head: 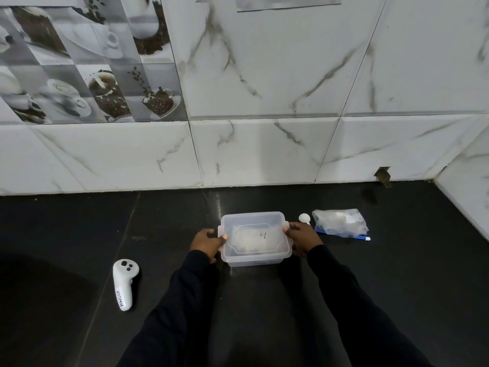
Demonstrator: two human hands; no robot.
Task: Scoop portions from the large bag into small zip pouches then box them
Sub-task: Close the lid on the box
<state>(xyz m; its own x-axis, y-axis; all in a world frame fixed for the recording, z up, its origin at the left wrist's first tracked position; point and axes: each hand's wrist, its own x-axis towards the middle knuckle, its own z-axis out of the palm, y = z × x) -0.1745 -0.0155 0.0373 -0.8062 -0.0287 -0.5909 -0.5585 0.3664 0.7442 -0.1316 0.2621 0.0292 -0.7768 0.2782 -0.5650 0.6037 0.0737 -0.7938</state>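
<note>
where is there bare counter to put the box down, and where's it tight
Widest bare counter lies left, between the wall and the controller. Another patch runs behind the box up to the wall. Right of the box is crowded: scoop and bag lie close to the right hand. Far right, beyond the bag, is bare too.

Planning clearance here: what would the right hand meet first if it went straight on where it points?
The clear plastic box: the right hand grips its right end, fingers pointing into it.

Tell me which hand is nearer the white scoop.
Right. The right hand grips the box end just beside the scoop; the left hand grips the opposite end.
</note>
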